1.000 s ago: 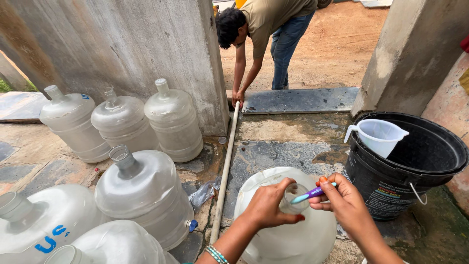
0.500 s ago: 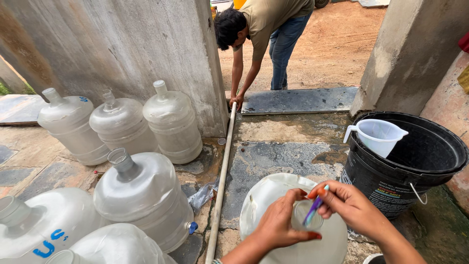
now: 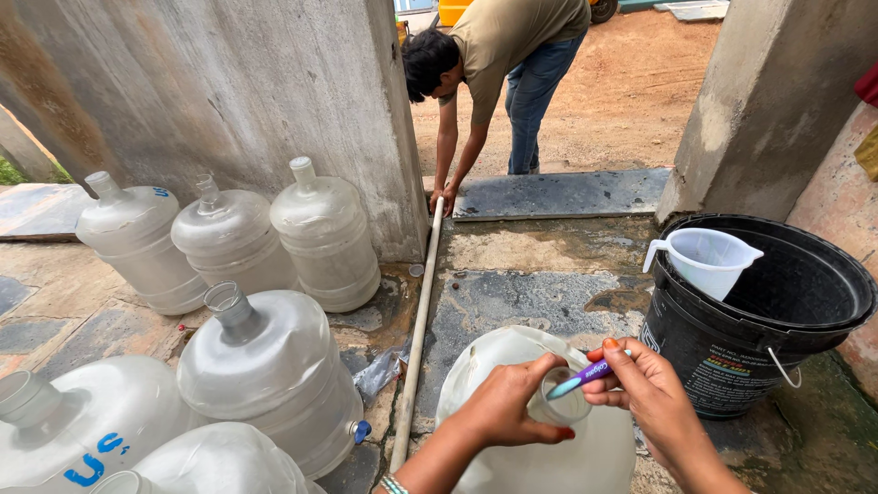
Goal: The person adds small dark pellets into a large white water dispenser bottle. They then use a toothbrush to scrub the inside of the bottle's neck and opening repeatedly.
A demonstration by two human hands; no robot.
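Observation:
A large clear water jug (image 3: 512, 402) stands tilted on the wet ground at the bottom centre. My left hand (image 3: 508, 402) is wrapped around its neck just under the open mouth. My right hand (image 3: 645, 389) pinches a purple and blue toothbrush (image 3: 585, 375), whose head points into the jug's mouth. Both hands meet over the opening.
Several more clear jugs (image 3: 274, 366) stand and lie at the left by a concrete wall (image 3: 229, 82). A black bucket (image 3: 777, 320) with a white plastic jug (image 3: 704, 261) on its rim stands at right. A white pipe (image 3: 416, 338) runs along the ground. A person (image 3: 503, 64) bends over a slab behind.
My hands and the jug have shifted slightly lower and right in view. The toothbrush has turned so its head points toward the jug's mouth. The person behind still bends down.

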